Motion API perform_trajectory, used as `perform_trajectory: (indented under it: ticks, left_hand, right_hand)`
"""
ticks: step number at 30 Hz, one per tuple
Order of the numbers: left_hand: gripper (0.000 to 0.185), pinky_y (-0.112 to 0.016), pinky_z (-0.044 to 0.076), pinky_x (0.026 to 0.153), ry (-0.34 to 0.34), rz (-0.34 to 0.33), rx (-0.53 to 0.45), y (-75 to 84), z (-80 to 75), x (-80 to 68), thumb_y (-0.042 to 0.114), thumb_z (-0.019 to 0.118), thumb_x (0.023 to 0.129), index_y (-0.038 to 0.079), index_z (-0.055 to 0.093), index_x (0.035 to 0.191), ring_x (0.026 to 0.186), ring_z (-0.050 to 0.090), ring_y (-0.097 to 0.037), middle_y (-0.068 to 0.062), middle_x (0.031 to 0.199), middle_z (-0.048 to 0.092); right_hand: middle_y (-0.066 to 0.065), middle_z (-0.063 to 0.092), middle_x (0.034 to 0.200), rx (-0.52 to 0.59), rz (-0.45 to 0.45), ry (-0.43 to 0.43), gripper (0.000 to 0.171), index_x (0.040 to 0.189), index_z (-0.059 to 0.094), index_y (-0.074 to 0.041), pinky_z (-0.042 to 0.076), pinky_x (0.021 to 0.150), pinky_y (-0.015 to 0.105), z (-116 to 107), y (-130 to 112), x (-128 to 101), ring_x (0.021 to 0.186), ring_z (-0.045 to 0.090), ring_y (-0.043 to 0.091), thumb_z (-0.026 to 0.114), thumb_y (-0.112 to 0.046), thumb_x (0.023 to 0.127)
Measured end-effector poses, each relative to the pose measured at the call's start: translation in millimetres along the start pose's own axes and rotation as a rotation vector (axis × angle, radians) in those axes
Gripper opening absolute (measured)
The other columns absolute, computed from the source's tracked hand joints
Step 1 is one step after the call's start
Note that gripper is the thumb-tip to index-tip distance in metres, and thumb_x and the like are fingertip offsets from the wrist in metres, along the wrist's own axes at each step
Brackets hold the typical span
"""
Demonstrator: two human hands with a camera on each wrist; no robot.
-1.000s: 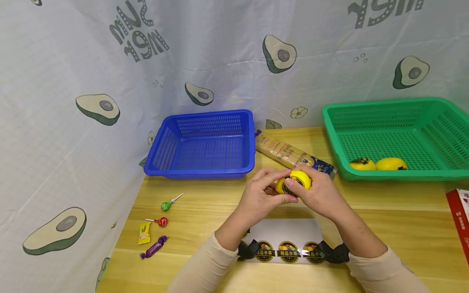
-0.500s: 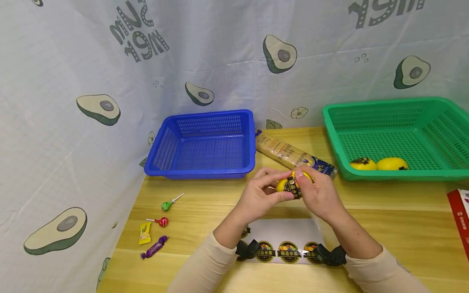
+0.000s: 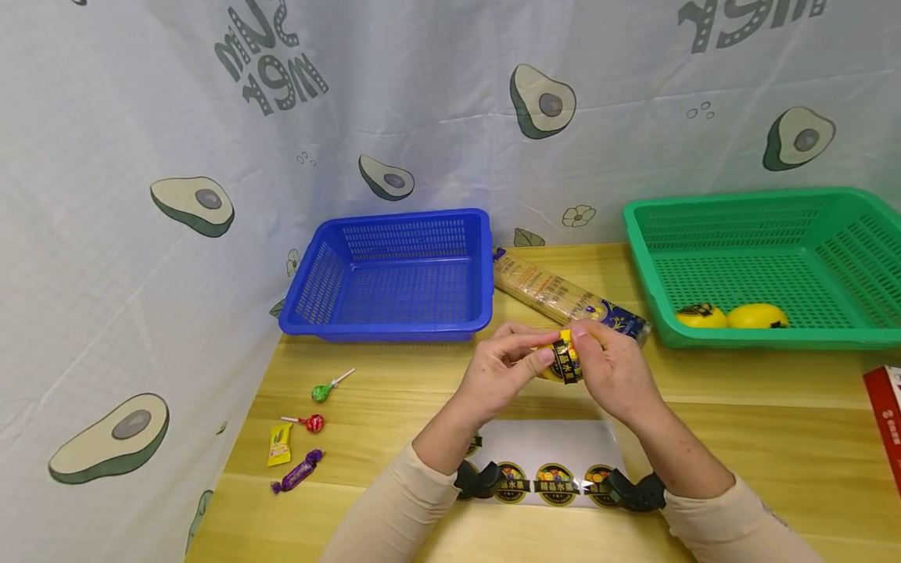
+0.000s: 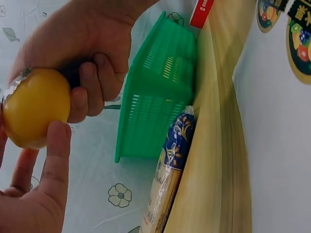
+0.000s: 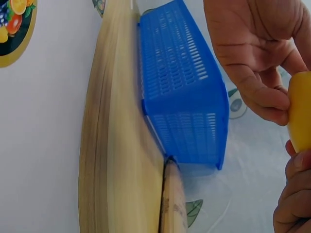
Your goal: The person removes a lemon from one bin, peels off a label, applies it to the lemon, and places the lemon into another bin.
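Note:
Both hands hold a yellow lemon (image 3: 546, 373) above the table. A round black-and-gold fruit sticker (image 3: 565, 362) lies on its side facing the head camera. My left hand (image 3: 497, 371) pinches the lemon from the left, its thumb at the sticker's edge. From the right, my right hand (image 3: 615, 374) grips it with the thumb near the sticker's top. The left wrist view shows the lemon's bare yellow side (image 4: 36, 109) between the two hands. Below them lies a white sticker sheet (image 3: 549, 442) with a row of the same round stickers.
A blue basket (image 3: 387, 328) stands back left, a green basket (image 3: 760, 338) with two lemons (image 3: 757, 316) back right. Between them lies a noodle packet (image 3: 556, 293). Two lollipops (image 3: 321, 392) and two wrapped candies (image 3: 299, 471) lie left. A red box (image 3: 884, 414) is far right.
The lemon has been turned so its sticker faces the camera more fully. My right thumb has moved off the sticker's middle to its upper edge; my left thumb has come up onto the sticker's side.

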State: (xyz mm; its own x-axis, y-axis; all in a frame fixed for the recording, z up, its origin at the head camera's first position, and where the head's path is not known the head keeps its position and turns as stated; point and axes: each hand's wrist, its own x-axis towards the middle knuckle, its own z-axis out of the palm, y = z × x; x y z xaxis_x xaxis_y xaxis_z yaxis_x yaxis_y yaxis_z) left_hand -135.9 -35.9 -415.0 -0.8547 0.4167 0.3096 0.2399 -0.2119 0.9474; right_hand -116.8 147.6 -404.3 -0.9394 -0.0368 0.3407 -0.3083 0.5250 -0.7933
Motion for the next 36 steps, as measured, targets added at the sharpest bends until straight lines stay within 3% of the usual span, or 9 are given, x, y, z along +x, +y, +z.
perform_trajectory:
  ticks: [4,11,16,19,22,26,29,32,36]
  left_hand:
    - [0.029,-0.02,0.059,0.074,0.05,-0.028,0.084,4.0,4.0,-0.6,0.01,0.062,0.102,-0.009,0.068,0.122,0.084,0.063,0.001,-0.023,0.117,0.057]
    - [0.054,-0.017,0.058,0.082,-0.021,0.05,0.505,10.0,5.3,-1.9,0.019,0.086,0.084,0.013,0.063,0.133,0.099,0.062,-0.008,-0.008,0.129,0.058]
    - [0.052,-0.017,0.059,0.079,-0.001,0.043,0.524,8.7,1.3,-0.4,0.015,0.085,0.084,0.011,0.063,0.131,0.092,0.064,-0.008,-0.01,0.124,0.061]
    - [0.052,-0.018,0.059,0.079,0.01,0.025,0.515,8.0,-1.6,0.8,0.015,0.084,0.085,0.013,0.063,0.132,0.091,0.063,-0.005,-0.011,0.123,0.061]
    - [0.052,-0.019,0.059,0.079,0.008,0.021,0.517,7.7,-3.5,1.3,0.014,0.084,0.085,0.013,0.062,0.132,0.09,0.063,-0.005,-0.011,0.123,0.061]
    - [0.052,-0.018,0.059,0.079,0.0,0.009,0.514,6.5,-4.0,0.8,0.013,0.083,0.085,0.013,0.061,0.132,0.088,0.062,-0.005,-0.01,0.124,0.06]
    - [0.053,-0.018,0.059,0.079,-0.004,-0.006,0.514,5.6,-3.6,0.6,0.013,0.083,0.084,0.013,0.061,0.132,0.088,0.061,-0.004,-0.01,0.125,0.06]
    - [0.053,-0.018,0.059,0.08,-0.007,-0.015,0.516,5.4,-2.6,0.5,0.013,0.084,0.084,0.013,0.061,0.132,0.088,0.062,-0.004,-0.01,0.125,0.059]
    - [0.052,-0.017,0.058,0.079,-0.009,-0.02,0.525,4.5,-1.3,0.2,0.014,0.084,0.084,0.013,0.061,0.131,0.088,0.063,-0.005,-0.009,0.124,0.059]
  right_hand:
    - [0.008,0.059,0.072,-0.014,0.019,-0.031,0.039,0.096,0.069,-0.004,0.044,0.05,0.026,0,-2,1,0.063,0.049,0.009,0.038,-0.023,0.108]
    - [0.012,0.059,0.076,0.022,0.168,-0.14,0.064,0.102,0.064,0.002,0.047,0.055,0.027,-6,-3,7,0.064,0.052,0.014,0.016,-0.039,0.113]
    - [0.011,0.055,0.069,0.069,0.255,-0.218,0.069,0.123,0.059,0.002,0.041,0.046,0.03,-18,3,3,0.05,0.046,0.017,0.01,-0.046,0.112]
    - [0.012,0.061,0.083,-0.007,0.27,-0.147,0.056,0.14,0.052,-0.004,0.043,0.048,0.03,-29,11,-11,0.055,0.052,0.017,0.022,-0.043,0.112]
    - [0.001,0.062,0.09,-0.082,0.288,-0.042,0.047,0.147,0.048,-0.011,0.044,0.051,0.028,-46,23,-27,0.062,0.056,0.015,0.039,-0.039,0.111]
    - [-0.022,0.056,0.091,-0.078,0.331,0.074,0.054,0.156,0.037,-0.017,0.045,0.055,0.023,-72,41,-44,0.067,0.057,0.004,0.053,-0.033,0.106]
    - [-0.026,0.048,0.094,-0.068,0.402,0.145,0.063,0.16,0.028,-0.025,0.045,0.056,0.017,-94,58,-54,0.07,0.055,-0.006,0.056,-0.032,0.104]
    - [-0.018,0.044,0.098,-0.026,0.476,0.235,0.07,0.162,0.021,-0.032,0.048,0.054,0.016,-116,86,-57,0.069,0.054,-0.007,0.059,-0.03,0.102]
    - [-0.016,0.036,0.104,-0.008,0.565,0.349,0.077,0.16,0.014,-0.041,0.05,0.05,0.021,-144,149,-56,0.07,0.054,-0.007,0.062,-0.035,0.101]
